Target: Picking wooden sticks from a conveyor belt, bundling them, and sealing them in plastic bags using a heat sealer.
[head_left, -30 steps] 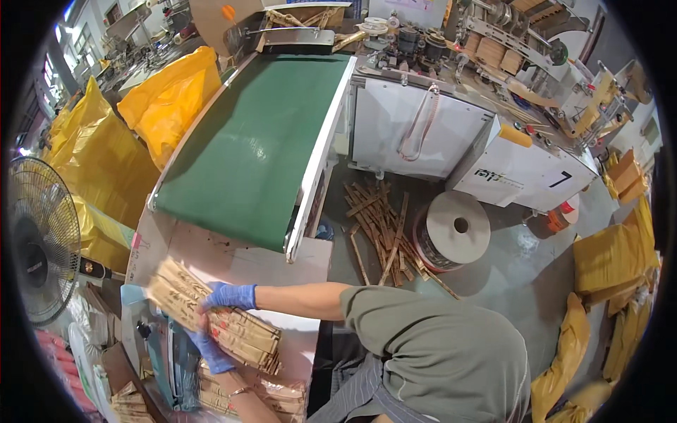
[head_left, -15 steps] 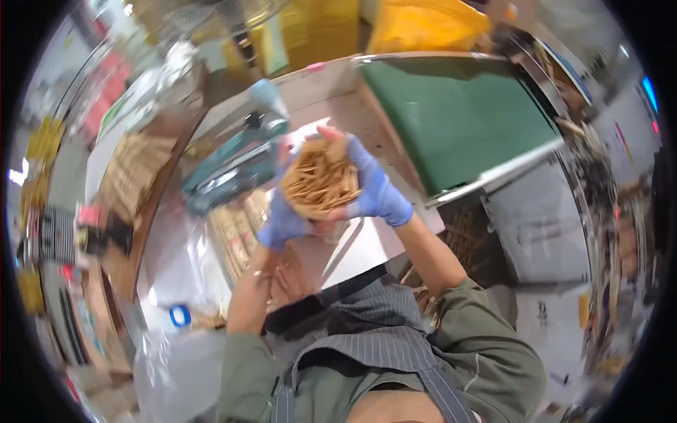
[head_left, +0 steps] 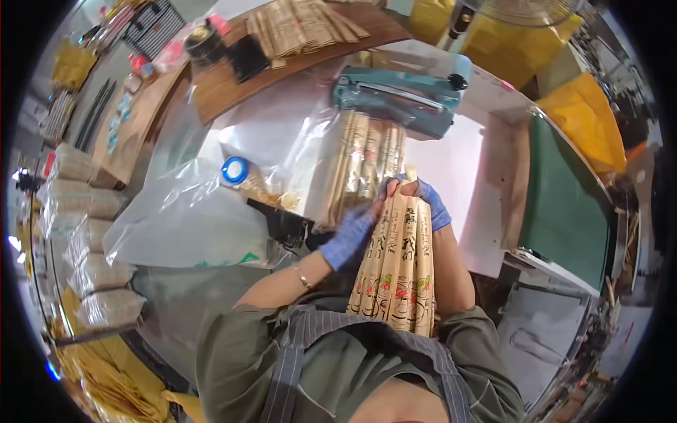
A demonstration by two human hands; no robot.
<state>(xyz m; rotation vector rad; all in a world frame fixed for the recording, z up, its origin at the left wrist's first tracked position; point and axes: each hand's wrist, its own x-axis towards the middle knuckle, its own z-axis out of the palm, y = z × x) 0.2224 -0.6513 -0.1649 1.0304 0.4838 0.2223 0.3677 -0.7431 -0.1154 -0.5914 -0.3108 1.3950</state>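
Observation:
Against my front I hold a bundle of paper chopstick sleeves, long and tan, printed with dark writing and red and green flowers. Its far end is gathered between both gloved hands, and the near end fans out toward my apron. My left hand, in a blue glove and slightly blurred, closes on the left of that far end. On its other side my right hand, also gloved in blue, is wrapped round the sleeves, its thumb on top. Just beyond my left hand lie more sleeves in clear plastic.
A teal bag-sealing machine stands at the back of the white worktop. To the left are a blue tape roll and a large clear plastic bag. A brown board carries loose sleeves. A green-topped box is at the right.
The bundle has swung from end-on to lengthwise, its near end now toward me. My hands have come closer to my body. The whole view has turned toward the left.

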